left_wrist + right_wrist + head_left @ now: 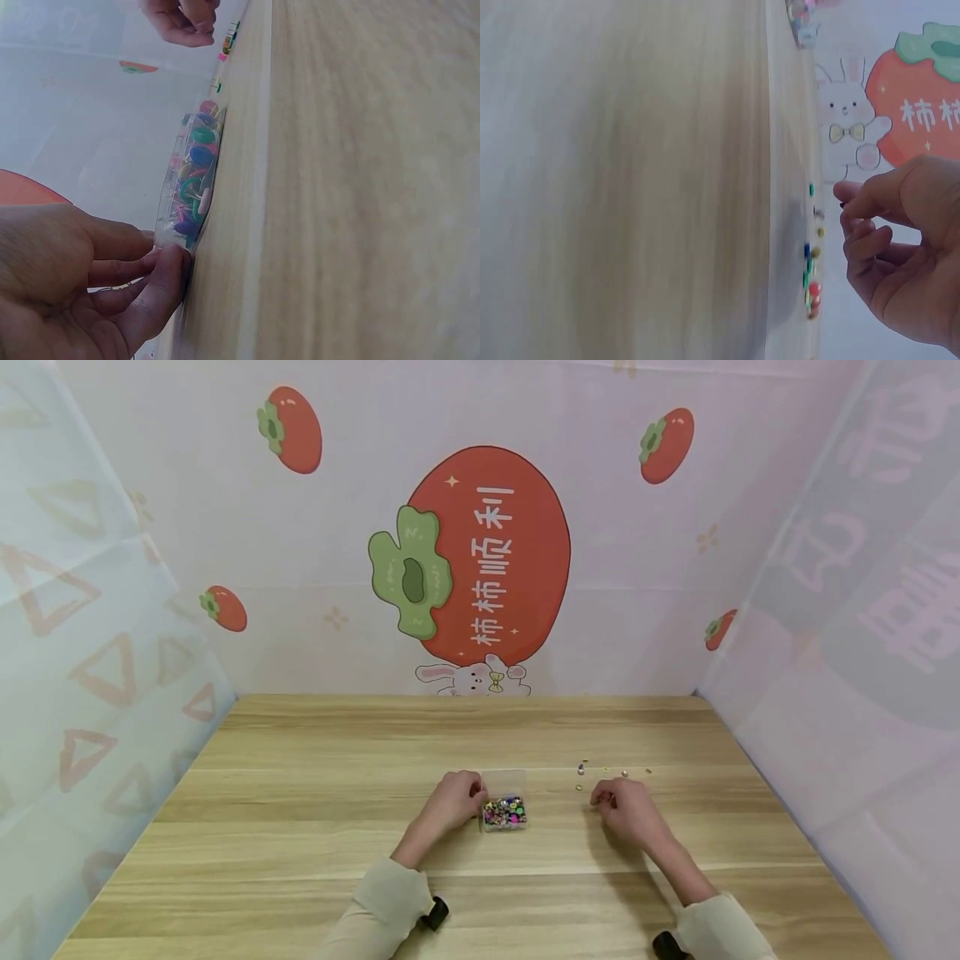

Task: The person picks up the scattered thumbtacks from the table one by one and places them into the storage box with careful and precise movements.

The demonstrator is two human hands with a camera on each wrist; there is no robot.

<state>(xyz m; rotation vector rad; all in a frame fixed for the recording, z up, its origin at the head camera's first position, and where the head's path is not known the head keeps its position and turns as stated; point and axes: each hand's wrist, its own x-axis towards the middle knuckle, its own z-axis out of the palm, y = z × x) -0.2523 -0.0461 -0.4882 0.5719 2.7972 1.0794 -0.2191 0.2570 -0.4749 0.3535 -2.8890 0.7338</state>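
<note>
A small clear plastic box (pixel 506 829) full of colourful thumbtacks (pixel 513 811) stands on the table with its transparent lid (pixel 510 782) folded back. My left hand (pixel 453 797) grips the box's left end; in the left wrist view its thumb and fingers pinch the corner of the box (pixel 166 199). Off to the right, my right hand (pixel 628 814) hovers over the table. The right wrist view shows its thumb and forefinger pinching a tiny dark thumbtack (pixel 843 205), mostly hidden by the fingertips. Beyond that hand lie several loose thumbtacks (pixel 581 769).
The wood-grain table (pixel 300 860) runs back to a wall hanging (pixel 600 635) printed with persimmons and a rabbit. Pale cloth panels close in the left and right sides. Each sleeve has a black device (pixel 435 912) near the wrist.
</note>
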